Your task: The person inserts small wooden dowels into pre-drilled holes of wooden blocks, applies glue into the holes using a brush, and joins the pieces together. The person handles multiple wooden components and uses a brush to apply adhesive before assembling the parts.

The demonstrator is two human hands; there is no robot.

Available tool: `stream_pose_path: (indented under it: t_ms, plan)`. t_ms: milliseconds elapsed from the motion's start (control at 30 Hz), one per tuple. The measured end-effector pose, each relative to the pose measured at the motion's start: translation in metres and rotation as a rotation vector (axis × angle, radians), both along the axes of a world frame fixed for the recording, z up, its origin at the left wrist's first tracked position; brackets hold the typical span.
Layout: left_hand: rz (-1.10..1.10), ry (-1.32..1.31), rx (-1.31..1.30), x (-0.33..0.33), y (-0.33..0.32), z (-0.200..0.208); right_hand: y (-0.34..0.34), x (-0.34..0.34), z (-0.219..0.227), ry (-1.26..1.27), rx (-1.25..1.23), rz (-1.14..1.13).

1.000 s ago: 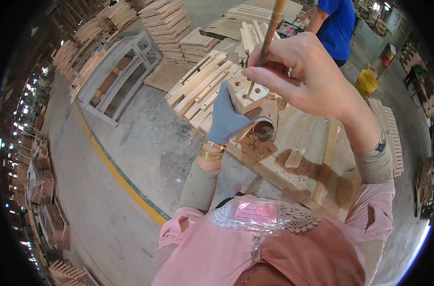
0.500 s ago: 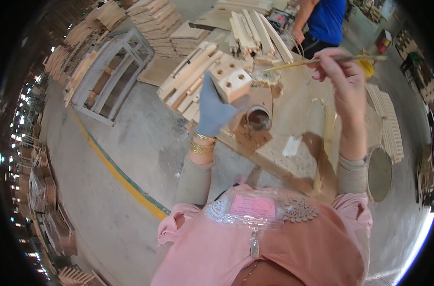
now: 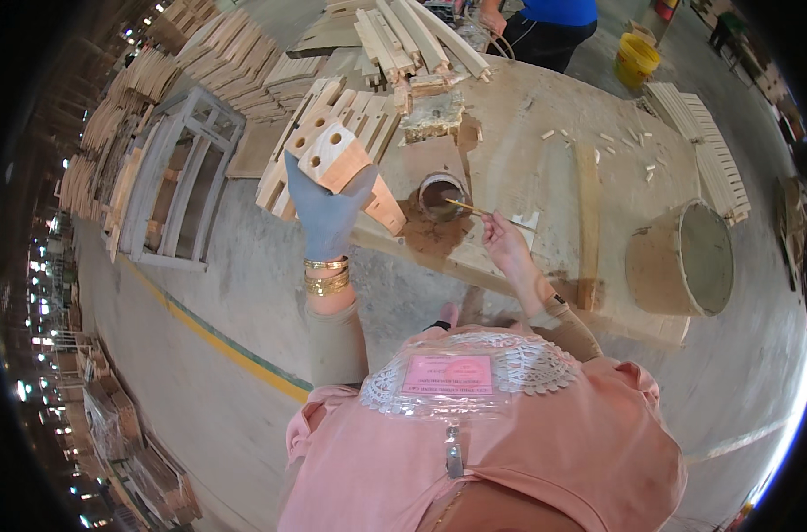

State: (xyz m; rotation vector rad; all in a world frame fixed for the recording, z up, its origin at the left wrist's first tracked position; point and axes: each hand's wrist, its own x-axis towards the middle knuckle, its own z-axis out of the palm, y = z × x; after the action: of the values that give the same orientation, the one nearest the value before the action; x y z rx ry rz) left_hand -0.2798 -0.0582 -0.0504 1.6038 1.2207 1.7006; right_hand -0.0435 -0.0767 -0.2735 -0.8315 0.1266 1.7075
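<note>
My left hand (image 3: 319,213), in a grey glove, grips a pale wooden block (image 3: 343,168) with several round holes in its upper face. A tapered wooden length reaches from the block toward the table edge; whether it is part of the block I cannot tell. My bare right hand (image 3: 505,241) pinches a thin yellowish stick (image 3: 471,208). The stick's far tip dips into the mouth of a small round jar (image 3: 424,204) of brown liquid, which stands on a brown-stained part of the table.
Wooden strips (image 3: 399,40) lie piled on the worktable (image 3: 518,115), beside scattered small dowels (image 3: 629,140). A large bucket (image 3: 660,266) stands at right, a yellow bucket (image 3: 635,60) farther back. A grey frame (image 3: 177,191) is at left. Another person in blue (image 3: 558,13) stands beyond the table.
My right hand has come down and left from high over the table, bringing the stick's tip into the jar. My left hand still holds the block, now tilted differently. The whole view has shifted.
</note>
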Motion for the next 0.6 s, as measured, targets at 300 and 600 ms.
stream_pose_path:
  t_ms: [300,600]
  plan:
    - [-0.007,-0.03,0.041,0.006,0.0,0.001,0.059,-0.008,0.014,0.014,0.08,0.028]
    - [0.205,0.152,0.16,-0.033,0.012,0.016,-0.019,0.052,0.074,-0.282,0.248,0.306]
